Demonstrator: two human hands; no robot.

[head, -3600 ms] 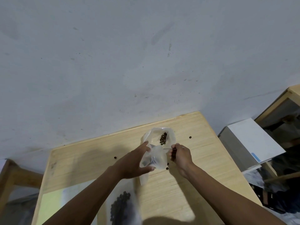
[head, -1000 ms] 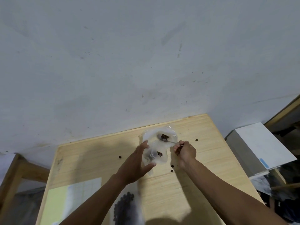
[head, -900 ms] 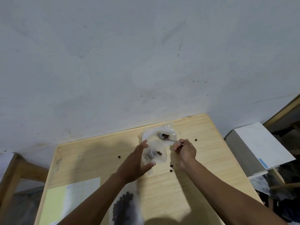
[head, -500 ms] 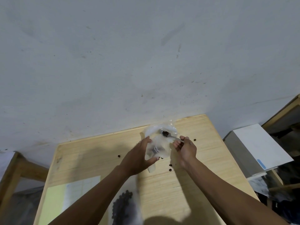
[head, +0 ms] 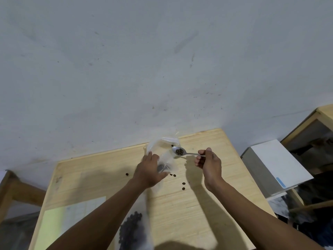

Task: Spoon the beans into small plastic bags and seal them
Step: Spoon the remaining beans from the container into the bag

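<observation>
Your left hand (head: 150,171) holds the small clear bag (head: 164,154) up over the wooden table (head: 180,204); your right hand (head: 209,164) pinches the spoon (head: 180,152) full of beans (head: 179,151) by the bag's mouth; loose beans (head: 183,185) lie on the table.

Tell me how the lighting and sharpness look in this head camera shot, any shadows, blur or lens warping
Head view: soft, even light; both arms cast dark shadows across the wooden table. The spoon and right hand are fairly sharp; the clear bag held by the left hand looks smeary, and the bag of beans near the bottom edge is blurred. Wide-angle warping splays the table edges outward.
</observation>
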